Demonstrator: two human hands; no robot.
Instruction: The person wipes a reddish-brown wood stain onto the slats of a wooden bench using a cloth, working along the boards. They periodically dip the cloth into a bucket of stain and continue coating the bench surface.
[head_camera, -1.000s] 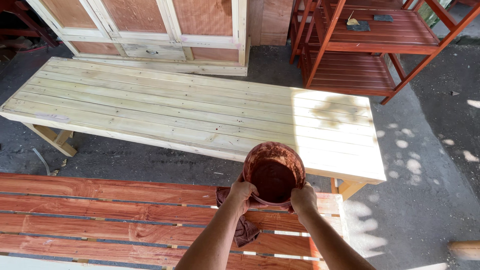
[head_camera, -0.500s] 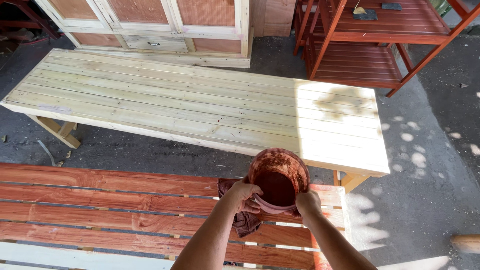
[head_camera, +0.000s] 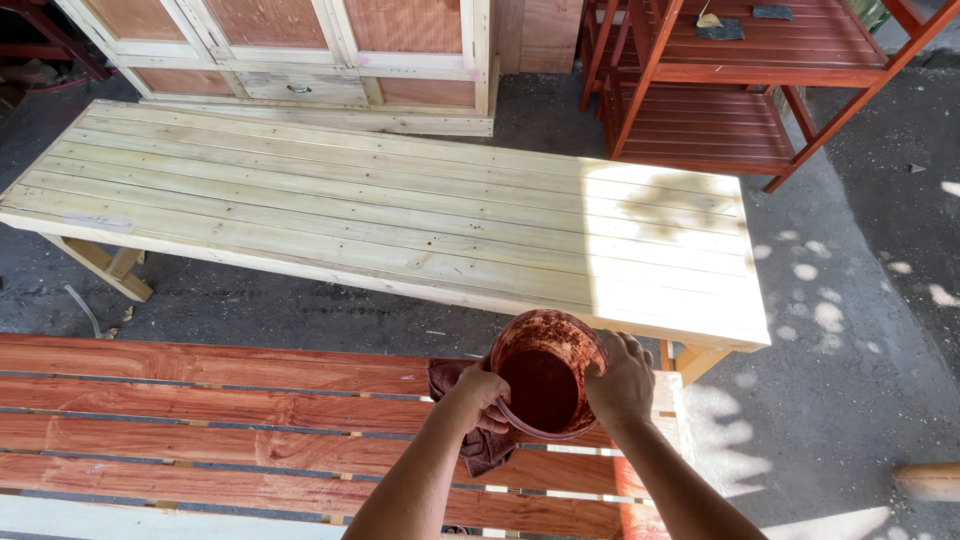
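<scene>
Both my hands hold a small round tub (head_camera: 545, 378) smeared with red-brown wood stain, with dark stain pooled inside it. My left hand (head_camera: 484, 398) grips its left rim and also clutches a stained dark rag (head_camera: 478, 445) that hangs below the tub. My right hand (head_camera: 622, 380) wraps the right side. The tub hovers over the right end of a red-stained slatted bench (head_camera: 220, 410). Beyond it stands a long bare pale-wood slatted bench (head_camera: 350, 220).
A red-stained open shelf unit (head_camera: 730, 90) stands at the top right with small items on top. An unpainted cabinet with panel doors (head_camera: 300, 50) sits behind the pale bench. Dark concrete floor (head_camera: 860, 330) spreads to the right, dappled with sunlight.
The tub and both hands have dropped slightly lower and nearer to the stained bench; the view has shifted a little. Both hands keep the same hold.
</scene>
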